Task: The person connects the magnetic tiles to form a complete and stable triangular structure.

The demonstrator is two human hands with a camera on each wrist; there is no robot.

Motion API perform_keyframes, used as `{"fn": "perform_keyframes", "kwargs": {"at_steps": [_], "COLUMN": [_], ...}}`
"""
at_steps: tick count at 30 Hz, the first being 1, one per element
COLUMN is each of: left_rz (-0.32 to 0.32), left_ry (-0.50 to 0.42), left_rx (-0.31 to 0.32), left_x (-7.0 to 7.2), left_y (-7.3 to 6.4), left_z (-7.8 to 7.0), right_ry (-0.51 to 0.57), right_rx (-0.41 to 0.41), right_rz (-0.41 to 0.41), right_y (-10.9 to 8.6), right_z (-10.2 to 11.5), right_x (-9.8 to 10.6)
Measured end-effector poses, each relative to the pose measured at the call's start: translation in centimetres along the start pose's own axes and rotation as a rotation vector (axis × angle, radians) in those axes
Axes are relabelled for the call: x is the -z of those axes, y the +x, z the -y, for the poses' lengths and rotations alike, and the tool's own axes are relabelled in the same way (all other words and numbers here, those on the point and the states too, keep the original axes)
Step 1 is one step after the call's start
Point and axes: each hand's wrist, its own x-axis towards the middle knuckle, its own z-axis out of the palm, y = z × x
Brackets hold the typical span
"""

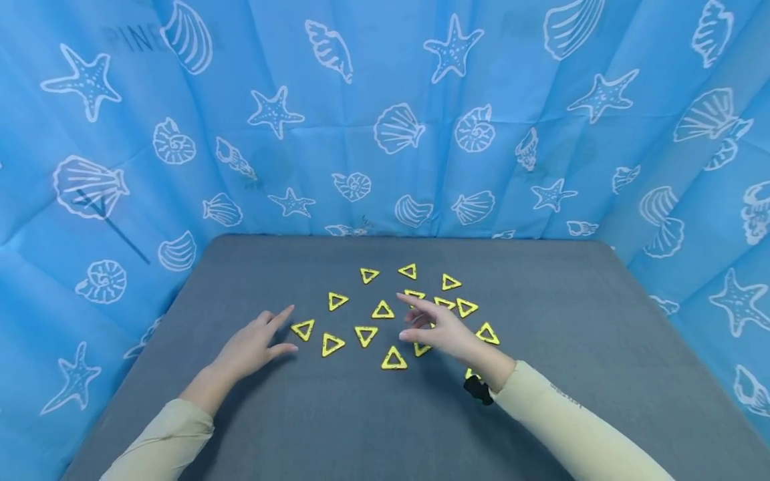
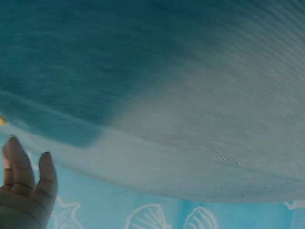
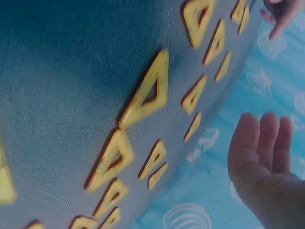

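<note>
Triangles (image 1: 394,359) lie scattered between both hands. Left hand (image 1: 255,344) rests beside them, fingers relaxed; right hand (image 1: 439,331) hovers above them, fingers loose, holding nothing.

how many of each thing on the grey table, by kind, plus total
yellow triangles: 15 in the head view, a few partly hidden by the right hand
hands: 2, counting the left hand; neither holds anything
total: 17

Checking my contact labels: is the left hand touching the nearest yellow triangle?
Apart. In the head view, grey table shows between the left hand's fingertips and the nearest triangle.
</note>
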Motion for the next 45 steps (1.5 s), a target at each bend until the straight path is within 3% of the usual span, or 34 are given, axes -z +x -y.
{"fn": "perform_keyframes", "kwargs": {"at_steps": [5, 9, 17, 21, 29, 35, 40, 45], "left_rz": [0.042, 0.093, 0.175, 0.210, 0.263, 0.263, 0.257, 0.252], "left_ry": [-0.054, -0.115, -0.225, -0.251, -0.168, -0.097, -0.048, -0.026], "left_rx": [-0.013, -0.007, -0.007, 0.008, 0.104, 0.146, 0.139, 0.120], "left_x": [-0.1, 0.2, 0.2, 0.1, 0.0, -0.5, -0.7, -0.4], "left_y": [0.4, 0.9, 2.0, 2.2, 2.6, 3.0, 3.4, 3.7], "left_z": [1.6, 2.4, 2.8, 2.6, 1.8, 1.2, 1.1, 1.2], "right_ry": [-0.041, -0.104, -0.230, -0.264, -0.357, -0.484, -0.587, -0.669], "right_rx": [-0.037, -0.019, 0.071, 0.076, 0.062, 0.053, 0.026, 0.049], "right_rz": [0.054, 0.133, 0.259, 0.314, 0.360, 0.375, 0.410, 0.430], "right_y": [0.5, 1.3, 3.3, 4.2, 6.1, 7.6, 8.7, 9.6], "right_z": [0.8, 1.1, 0.7, 0.7, 0.9, 0.8, 0.5, 1.0], "right_x": [-0.2, -0.5, -1.3, -1.6, -2.4, -3.3, -4.2, -5.0]}}
